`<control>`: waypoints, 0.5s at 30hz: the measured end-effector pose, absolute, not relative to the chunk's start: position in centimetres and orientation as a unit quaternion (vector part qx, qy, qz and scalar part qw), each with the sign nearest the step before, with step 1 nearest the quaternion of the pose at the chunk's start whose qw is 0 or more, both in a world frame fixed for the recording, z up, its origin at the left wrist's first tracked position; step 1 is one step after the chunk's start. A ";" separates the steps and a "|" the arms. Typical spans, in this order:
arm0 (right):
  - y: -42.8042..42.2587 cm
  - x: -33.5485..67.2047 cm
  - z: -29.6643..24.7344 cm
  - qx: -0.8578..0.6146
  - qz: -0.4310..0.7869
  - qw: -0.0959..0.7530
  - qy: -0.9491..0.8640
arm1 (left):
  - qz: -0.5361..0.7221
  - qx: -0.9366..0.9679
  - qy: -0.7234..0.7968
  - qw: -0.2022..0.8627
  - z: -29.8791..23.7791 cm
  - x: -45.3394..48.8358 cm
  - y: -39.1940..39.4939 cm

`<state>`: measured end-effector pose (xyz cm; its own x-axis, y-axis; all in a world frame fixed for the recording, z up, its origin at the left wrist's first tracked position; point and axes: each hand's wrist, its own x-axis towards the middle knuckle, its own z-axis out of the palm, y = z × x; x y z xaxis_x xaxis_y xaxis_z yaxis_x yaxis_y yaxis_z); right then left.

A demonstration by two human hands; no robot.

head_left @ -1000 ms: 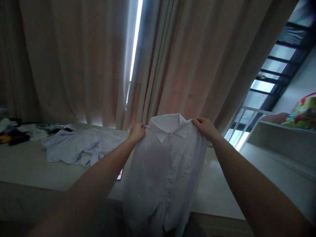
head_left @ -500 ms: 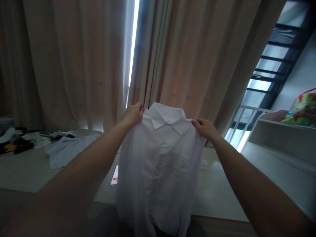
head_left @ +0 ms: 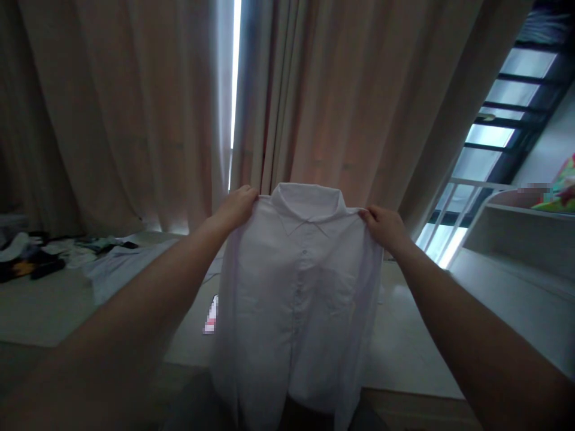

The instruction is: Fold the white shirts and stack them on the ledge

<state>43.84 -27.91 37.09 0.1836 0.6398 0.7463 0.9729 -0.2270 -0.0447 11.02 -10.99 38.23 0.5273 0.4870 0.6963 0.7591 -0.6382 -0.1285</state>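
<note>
A white button-up shirt (head_left: 296, 287) hangs upright between my hands, its front and collar facing me. My left hand (head_left: 238, 206) is closed on the shoulder at the left side of the collar. At the opposite shoulder, my right hand (head_left: 384, 227) pinches the fabric. The shirt is stretched across the top, and its sleeves hang down at both sides. Its lower hem drops in front of my lap.
Behind the shirt is a pale flat surface (head_left: 404, 341) with a phone (head_left: 211, 317) on it. A white cloth (head_left: 121, 269) and a pile of clothes (head_left: 36, 257) lie at left. Curtains (head_left: 179, 120) hang behind; a white shelf unit (head_left: 521, 257) stands right.
The shirt is spread a little wider as my right hand has moved slightly right. Its collar has tipped back, showing more of the inside. The view has shifted slightly.
</note>
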 end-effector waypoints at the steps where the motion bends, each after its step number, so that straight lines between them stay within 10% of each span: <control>1: -27.6 44.1 36.6 -0.726 -0.316 0.251 -0.557 | -0.313 -0.847 -0.372 0.214 37.6 11.3 -10.5; 15: -16.0 50.5 30.8 -0.762 -0.306 0.176 -0.542 | -0.277 -0.816 -0.482 0.160 31.4 18.1 0.2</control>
<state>50.52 -16.01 30.78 0.2246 0.7193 0.6574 0.9349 -0.3493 0.0628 18.11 0.23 31.35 0.3823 0.6973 0.6063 0.8750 -0.4842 0.0051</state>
